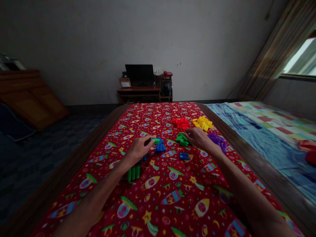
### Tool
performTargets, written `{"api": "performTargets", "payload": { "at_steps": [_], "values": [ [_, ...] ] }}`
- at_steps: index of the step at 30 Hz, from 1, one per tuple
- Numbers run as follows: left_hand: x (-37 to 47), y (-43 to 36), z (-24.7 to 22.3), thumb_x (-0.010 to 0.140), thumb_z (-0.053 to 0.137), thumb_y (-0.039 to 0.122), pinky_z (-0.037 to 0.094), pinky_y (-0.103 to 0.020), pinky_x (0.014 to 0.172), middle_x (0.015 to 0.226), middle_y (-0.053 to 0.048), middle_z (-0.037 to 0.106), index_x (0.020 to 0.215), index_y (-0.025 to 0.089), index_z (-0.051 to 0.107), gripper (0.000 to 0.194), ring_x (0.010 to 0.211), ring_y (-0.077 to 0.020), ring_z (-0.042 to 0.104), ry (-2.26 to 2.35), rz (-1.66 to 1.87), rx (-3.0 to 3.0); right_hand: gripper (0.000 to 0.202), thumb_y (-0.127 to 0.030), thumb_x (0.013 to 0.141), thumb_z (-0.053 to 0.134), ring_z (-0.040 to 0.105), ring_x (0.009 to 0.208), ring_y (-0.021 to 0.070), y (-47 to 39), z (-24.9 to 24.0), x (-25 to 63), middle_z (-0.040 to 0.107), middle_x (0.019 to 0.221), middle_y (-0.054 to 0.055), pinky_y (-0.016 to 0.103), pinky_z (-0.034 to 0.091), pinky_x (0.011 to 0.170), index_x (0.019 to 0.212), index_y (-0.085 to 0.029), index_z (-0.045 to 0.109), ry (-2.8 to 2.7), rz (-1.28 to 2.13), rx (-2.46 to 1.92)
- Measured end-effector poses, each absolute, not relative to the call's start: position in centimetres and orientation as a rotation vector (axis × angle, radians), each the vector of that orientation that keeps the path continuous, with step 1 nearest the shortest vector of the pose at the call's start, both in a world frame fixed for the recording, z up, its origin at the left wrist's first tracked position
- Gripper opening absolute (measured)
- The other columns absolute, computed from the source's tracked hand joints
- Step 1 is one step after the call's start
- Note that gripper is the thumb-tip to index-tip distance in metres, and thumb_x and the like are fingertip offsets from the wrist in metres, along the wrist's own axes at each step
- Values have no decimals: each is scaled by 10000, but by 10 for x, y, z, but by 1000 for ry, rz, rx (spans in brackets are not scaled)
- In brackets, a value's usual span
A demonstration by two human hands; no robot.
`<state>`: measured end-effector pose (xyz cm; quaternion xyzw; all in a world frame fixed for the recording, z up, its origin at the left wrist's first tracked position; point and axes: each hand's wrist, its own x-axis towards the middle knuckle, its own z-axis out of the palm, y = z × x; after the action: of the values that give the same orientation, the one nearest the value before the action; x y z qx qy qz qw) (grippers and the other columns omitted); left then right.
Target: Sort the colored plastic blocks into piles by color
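My left hand [141,146] pinches a light green plastic piece [155,141] between thumb and fingers. Just beyond and under it lies a small pile of blue plastic pieces [160,146]. A row of green pieces [133,173] sits by my left forearm. My right hand [197,136] reaches over a pile of green plastic pieces [182,139], fingers curled down at its right edge; what they grip, if anything, is hidden. Purple pieces [217,141] lie partly behind my right wrist. Between the hands, closer to me, are a few dark blue pieces [184,156] side by side.
Piles of red pieces [181,123] and yellow pieces [202,123] lie farther back. A red patterned cloth [158,197] covers the long wooden-edged table. A bed [261,138] adjoins on the right. A monitor [140,75] stands on a desk by the wall.
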<state>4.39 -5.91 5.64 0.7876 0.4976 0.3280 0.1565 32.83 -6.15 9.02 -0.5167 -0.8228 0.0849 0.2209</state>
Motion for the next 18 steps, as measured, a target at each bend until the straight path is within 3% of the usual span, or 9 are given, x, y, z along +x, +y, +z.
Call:
{"api": "performTargets", "payload": {
  "at_steps": [5, 8, 14, 18],
  "values": [
    [69, -79, 60, 809, 579, 534, 524, -265, 650, 797, -34, 716, 913, 168, 658, 389, 702, -178, 667, 1138, 974, 1945, 304, -326, 936, 486, 532, 608, 106, -89, 84, 281, 688, 787, 45, 204, 339, 579, 1106, -138, 654, -2317, 535, -921],
    [74, -86, 60, 789, 595, 559, 543, -289, 660, 773, -31, 709, 893, 174, 624, 399, 680, -186, 679, 1107, 957, 1825, 244, -266, 935, 481, 513, 586, 97, -91, 80, 276, 681, 757, 46, 207, 316, 571, 1019, -135, 669, -2365, 399, -894],
    [19, -108, 60, 843, 533, 502, 526, -338, 838, 929, -46, 713, 889, 226, 665, 310, 881, -228, 679, 1361, 761, 2318, 262, -250, 915, 470, 600, 735, 177, -51, 69, 328, 706, 837, 98, 247, 363, 649, 1023, -138, 680, -2080, 17, -1638],
    [-27, -140, 31, 874, 524, 471, 517, -325, 881, 1065, -45, 669, 1066, 255, 654, 317, 976, -219, 646, 1450, 557, 2553, 301, -257, 934, 429, 630, 897, 224, -38, 55, 347, 710, 974, 145, 269, 377, 701, 1013, -135, 692, -2037, -54, -2015]
  ]
}}
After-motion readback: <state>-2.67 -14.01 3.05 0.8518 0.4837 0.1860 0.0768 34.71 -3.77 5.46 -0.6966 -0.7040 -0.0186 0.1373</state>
